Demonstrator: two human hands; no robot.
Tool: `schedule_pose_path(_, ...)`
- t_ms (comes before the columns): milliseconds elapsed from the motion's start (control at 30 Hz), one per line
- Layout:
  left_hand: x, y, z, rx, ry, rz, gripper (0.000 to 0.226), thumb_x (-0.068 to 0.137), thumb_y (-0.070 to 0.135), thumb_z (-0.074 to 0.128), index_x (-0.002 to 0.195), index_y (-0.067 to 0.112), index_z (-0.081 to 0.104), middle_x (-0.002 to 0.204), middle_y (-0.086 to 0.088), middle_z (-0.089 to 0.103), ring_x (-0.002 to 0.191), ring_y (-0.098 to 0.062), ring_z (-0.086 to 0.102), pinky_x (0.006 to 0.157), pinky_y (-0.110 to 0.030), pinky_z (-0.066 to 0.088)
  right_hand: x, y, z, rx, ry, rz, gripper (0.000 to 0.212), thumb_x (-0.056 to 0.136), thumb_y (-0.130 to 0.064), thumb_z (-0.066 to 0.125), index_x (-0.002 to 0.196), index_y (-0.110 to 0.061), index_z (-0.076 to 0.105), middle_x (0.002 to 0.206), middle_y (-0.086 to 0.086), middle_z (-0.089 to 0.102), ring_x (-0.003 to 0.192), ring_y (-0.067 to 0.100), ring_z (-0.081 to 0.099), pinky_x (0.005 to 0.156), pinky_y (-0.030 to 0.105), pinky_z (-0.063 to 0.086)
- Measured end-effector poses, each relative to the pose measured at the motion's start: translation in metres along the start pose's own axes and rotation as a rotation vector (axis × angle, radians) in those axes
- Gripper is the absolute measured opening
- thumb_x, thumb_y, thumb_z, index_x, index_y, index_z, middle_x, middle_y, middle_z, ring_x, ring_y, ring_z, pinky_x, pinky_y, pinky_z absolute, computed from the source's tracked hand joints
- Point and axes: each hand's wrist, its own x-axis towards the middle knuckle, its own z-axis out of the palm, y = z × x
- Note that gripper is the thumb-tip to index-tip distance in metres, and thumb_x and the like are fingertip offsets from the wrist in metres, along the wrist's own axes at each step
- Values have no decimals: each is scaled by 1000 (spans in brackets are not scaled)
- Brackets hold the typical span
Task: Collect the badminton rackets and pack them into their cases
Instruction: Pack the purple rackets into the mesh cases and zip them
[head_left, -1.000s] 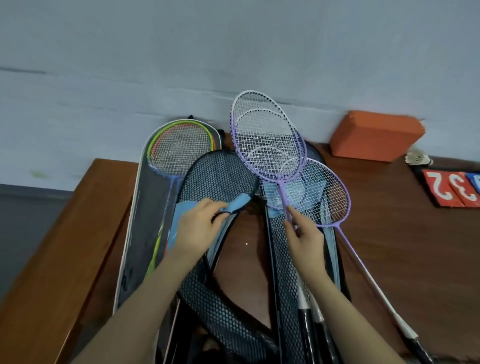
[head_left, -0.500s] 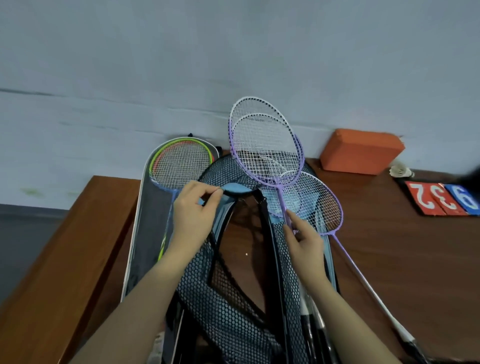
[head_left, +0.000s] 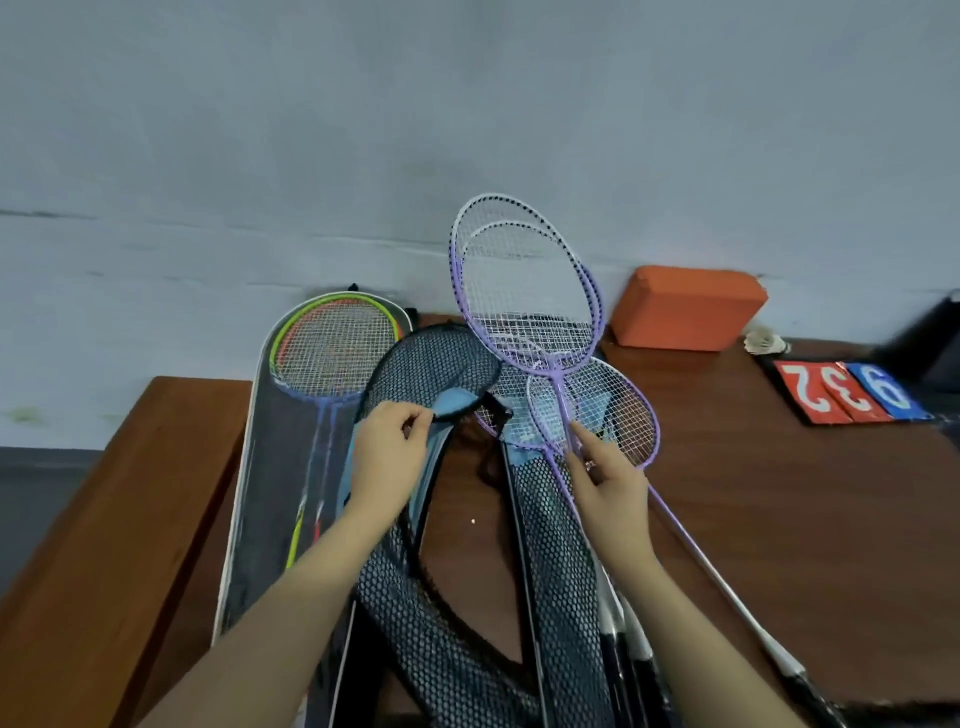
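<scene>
My left hand (head_left: 387, 457) pinches the blue-lined edge of an open black mesh racket case (head_left: 431, 369) on the wooden table. My right hand (head_left: 608, 480) grips the thin shafts of two purple-and-white rackets (head_left: 524, 291), whose heads tilt up against the wall. A third purple racket (head_left: 623, 410) lies flat beside them, its shaft running to the lower right. The case's other mesh half (head_left: 550, 545) lies under my right wrist. On the left, a clear-fronted case (head_left: 280, 467) holds rackets with yellow-green and orange frames (head_left: 332, 353).
An orange block (head_left: 685, 309) stands against the wall at the back right. A shuttlecock (head_left: 763, 343) and a red and blue score flip board (head_left: 847, 392) lie further right. The wooden table (head_left: 779, 519) ends at its left edge (head_left: 104, 519).
My left hand has pulled the case's flap edge back from the wall a little. The two raised rackets stay in my right hand. The view has tilted up.
</scene>
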Motion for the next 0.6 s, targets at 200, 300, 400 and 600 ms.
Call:
schedule_pose_path(200, -10, -27, 22, 276, -101, 124, 22, 92, 24, 53, 99, 8, 67, 92, -4, 58, 80, -21, 56, 65, -35, 45, -19, 22, -2, -63, -47, 77, 38, 88, 1, 58, 124, -10, 58, 77, -15, 56, 71, -3, 53, 61, 6, 37)
schedule_pose_path(300, -13, -26, 38, 306, -123, 233, 27, 88, 28, 59, 106, 7, 64, 95, -7, 59, 88, -26, 56, 74, -39, 47, -23, 37, 0, -181, -74, 109, 40, 90, -4, 57, 129, -14, 56, 83, 0, 62, 67, 7, 53, 59, 9, 38)
schedule_pose_path(400, -12, -28, 59, 441, -229, 299, 37, 85, 35, 62, 110, 8, 62, 95, -9, 59, 87, -29, 58, 73, -39, 47, -26, 54, 2, -290, -107, 163, 42, 91, -5, 54, 132, -13, 53, 89, 3, 57, 59, 6, 47, 54, 5, 36)
schedule_pose_path(600, -9, -31, 70, 267, -167, 98, 23, 92, 26, 55, 99, 9, 69, 87, -8, 63, 76, -28, 60, 65, -39, 48, -21, 99, 5, -462, -188, 222, 41, 93, -9, 50, 134, -16, 50, 102, 12, 62, 73, 28, 58, 49, 30, 39)
